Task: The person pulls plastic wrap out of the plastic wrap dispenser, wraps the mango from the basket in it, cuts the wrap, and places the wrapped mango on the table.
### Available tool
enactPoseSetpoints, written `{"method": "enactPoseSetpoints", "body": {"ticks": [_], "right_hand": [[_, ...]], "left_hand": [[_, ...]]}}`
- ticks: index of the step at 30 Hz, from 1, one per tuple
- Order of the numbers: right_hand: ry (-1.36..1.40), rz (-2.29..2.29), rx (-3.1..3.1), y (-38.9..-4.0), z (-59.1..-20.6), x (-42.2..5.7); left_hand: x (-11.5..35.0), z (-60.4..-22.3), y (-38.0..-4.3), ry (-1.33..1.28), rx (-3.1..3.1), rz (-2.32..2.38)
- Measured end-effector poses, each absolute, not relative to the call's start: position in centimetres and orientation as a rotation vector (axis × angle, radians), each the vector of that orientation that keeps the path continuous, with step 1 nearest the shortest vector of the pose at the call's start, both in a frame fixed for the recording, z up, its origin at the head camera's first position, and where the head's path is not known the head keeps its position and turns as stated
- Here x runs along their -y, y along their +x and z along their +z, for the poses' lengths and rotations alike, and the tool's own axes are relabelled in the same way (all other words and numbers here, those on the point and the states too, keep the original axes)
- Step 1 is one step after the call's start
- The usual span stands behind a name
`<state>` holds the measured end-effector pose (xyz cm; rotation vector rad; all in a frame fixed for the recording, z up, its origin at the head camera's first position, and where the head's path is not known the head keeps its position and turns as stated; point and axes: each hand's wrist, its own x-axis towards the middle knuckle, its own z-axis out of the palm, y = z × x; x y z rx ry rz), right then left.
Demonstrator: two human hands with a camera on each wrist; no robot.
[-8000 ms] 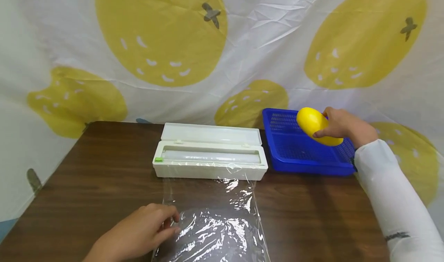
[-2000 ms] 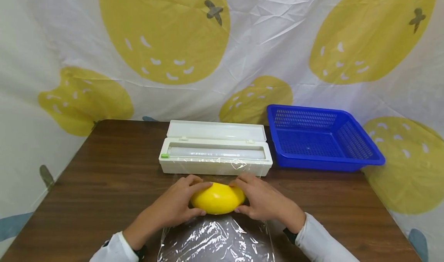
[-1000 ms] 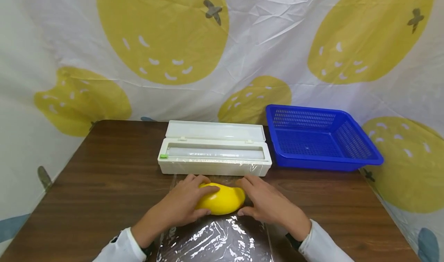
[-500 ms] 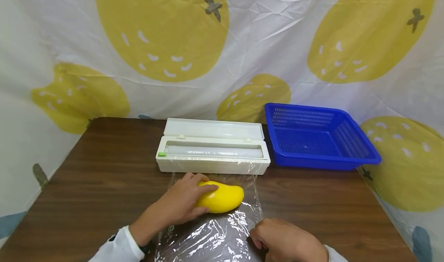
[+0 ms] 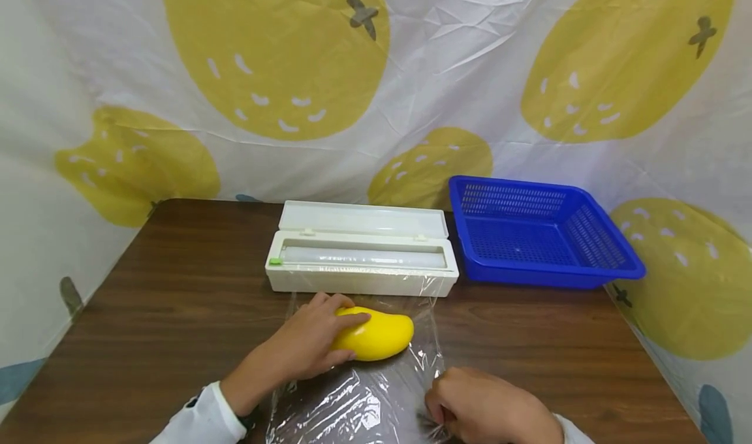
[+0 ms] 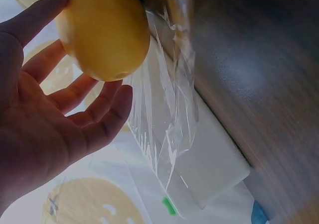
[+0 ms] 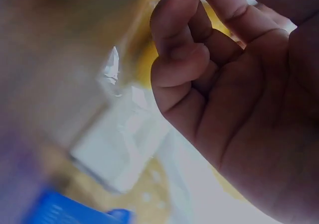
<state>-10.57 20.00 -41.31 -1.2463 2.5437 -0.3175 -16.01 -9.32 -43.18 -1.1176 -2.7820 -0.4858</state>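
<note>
A yellow mango lies on a sheet of clear cling film in the head view. My left hand grips its left end, thumb on the near side and fingers over the top; the left wrist view shows the fingers curled about the rounded end of the mango. Lower right, my right hand pinches the film's right edge, which gathers into creases at the fingertips. Its curled fingers fill much of the right wrist view. The film runs back to a white dispenser box holding the roll, lid raised.
At the back right of the brown wooden table stands a blue plastic basket, close beside the dispenser box. A green slider sits at the box's left end. Behind hangs a white curtain printed with yellow fruit.
The mango has come from over the basket in my right hand onto the film. My left hand has taken hold of it; my right hand has let go, moved nearer and pinched the film's edge.
</note>
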Motion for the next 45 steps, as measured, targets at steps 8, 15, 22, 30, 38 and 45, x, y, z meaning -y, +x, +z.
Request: {"method": "enactPoseSetpoints", "body": {"ticks": [8,15,22,30,38,45], "right_hand": [[-1.570,-0.077,-2.927,-12.2,-36.0,-17.5],[-1.590,0.143,-3.114,-16.3,-35.6,-14.8],[-1.446,0.084,-3.156,-19.8,-38.8,-13.2],[-1.368,0.171,-3.121,-21.4,-41.7,-12.4],[-1.381,-0.064,-3.081,-22.1,-42.8,-12.5],[-1.334,-0.247,-3.050,-21.7,-42.4,-13.2]], "left_hand": [[9.4,-43.1,-16.0,-1.125,2.755,-0.441],[9.4,-43.1,-16.0,-1.142,2.776,-0.422],[9.2,-43.1,-16.0,-1.149,2.803,-0.422],[9.4,-43.0,-16.0,-1.157,2.765,-0.378],[9.4,-43.0,-16.0,-1.171,2.735,-0.385],[9.4,-43.1,-16.0,-1.165,2.746,-0.384]]}}
